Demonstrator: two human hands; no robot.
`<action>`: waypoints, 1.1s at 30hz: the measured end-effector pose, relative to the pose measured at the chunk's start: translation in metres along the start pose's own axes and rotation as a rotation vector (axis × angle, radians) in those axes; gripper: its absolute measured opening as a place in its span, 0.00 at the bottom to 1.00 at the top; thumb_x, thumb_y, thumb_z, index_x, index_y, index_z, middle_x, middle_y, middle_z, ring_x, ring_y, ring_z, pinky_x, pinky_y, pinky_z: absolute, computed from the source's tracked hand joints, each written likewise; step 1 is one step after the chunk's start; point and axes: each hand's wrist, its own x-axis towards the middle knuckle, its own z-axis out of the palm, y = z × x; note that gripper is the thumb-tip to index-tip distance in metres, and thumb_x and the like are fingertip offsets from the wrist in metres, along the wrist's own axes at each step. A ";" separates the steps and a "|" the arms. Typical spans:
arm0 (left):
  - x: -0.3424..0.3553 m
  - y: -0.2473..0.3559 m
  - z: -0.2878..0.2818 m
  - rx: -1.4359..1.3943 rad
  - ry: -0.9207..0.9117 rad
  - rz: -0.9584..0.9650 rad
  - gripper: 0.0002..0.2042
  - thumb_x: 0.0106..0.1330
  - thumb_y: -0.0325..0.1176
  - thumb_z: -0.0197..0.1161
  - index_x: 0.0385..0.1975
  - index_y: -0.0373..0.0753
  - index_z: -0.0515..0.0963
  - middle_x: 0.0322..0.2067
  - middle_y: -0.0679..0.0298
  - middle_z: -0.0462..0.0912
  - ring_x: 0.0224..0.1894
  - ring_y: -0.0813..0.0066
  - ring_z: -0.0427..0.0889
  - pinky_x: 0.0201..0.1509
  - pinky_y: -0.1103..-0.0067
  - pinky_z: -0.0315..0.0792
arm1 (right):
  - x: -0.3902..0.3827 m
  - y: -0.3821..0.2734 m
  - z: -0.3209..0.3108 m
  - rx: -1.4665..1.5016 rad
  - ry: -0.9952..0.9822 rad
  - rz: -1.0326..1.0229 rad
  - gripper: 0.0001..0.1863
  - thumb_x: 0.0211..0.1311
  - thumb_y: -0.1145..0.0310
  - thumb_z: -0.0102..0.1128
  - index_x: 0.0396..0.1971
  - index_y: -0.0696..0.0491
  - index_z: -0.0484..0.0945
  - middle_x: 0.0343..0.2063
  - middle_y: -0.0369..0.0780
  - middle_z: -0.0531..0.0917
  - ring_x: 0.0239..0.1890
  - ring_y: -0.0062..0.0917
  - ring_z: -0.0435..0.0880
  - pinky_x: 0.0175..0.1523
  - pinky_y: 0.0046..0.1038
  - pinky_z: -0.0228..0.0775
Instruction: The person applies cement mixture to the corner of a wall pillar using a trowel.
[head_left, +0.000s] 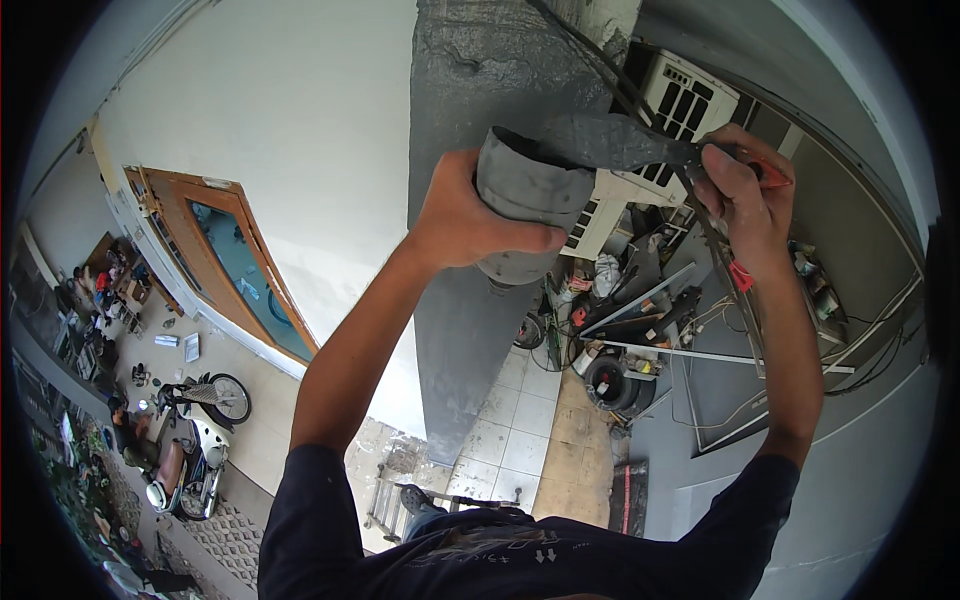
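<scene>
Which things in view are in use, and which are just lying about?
In use:
- Grey container, in the left hand
- Grey-smeared scraper, in the right hand

Apparently just about:
- Motorbike
- Tyres
- Pale bar

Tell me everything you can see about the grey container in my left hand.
The grey container looks like a cut-off plastic bottle, rounded and smeared, with an uneven open rim and a narrower lower end. It is held up, slightly tilted, in your left hand, thumb across its side. The scraper blade is at its rim; contact is unclear.
</scene>
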 end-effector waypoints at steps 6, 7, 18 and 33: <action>0.013 0.003 0.001 -0.017 0.002 0.012 0.28 0.35 0.37 0.82 0.39 0.30 0.83 0.38 0.57 0.87 0.39 0.71 0.85 0.48 0.75 0.78 | 0.016 -0.001 -0.007 0.006 0.049 -0.041 0.11 0.65 0.67 0.60 0.29 0.60 0.80 0.15 0.32 0.73 0.15 0.12 0.66 0.21 0.18 0.51; 0.018 0.005 0.002 -0.017 0.000 0.013 0.28 0.35 0.37 0.82 0.39 0.30 0.83 0.38 0.57 0.87 0.39 0.71 0.85 0.48 0.75 0.78 | 0.022 -0.002 -0.009 0.006 0.049 -0.046 0.11 0.65 0.67 0.60 0.29 0.60 0.80 0.15 0.32 0.73 0.15 0.12 0.66 0.21 0.18 0.51; 0.049 0.042 -0.006 -0.224 0.034 0.030 0.25 0.39 0.34 0.81 0.38 0.28 0.83 0.35 0.56 0.87 0.34 0.70 0.86 0.43 0.75 0.81 | 0.159 -0.027 -0.029 -0.251 0.169 -0.326 0.17 0.69 0.63 0.59 0.19 0.53 0.76 0.13 0.30 0.70 0.16 0.15 0.63 0.22 0.24 0.56; -0.047 -0.025 -0.047 0.085 0.146 -0.066 0.28 0.36 0.34 0.81 0.40 0.29 0.81 0.37 0.56 0.87 0.38 0.71 0.86 0.46 0.75 0.79 | 0.167 -0.021 -0.013 -1.312 -0.156 -1.582 0.11 0.57 0.70 0.70 0.33 0.57 0.77 0.21 0.37 0.74 0.21 0.22 0.73 0.24 0.25 0.64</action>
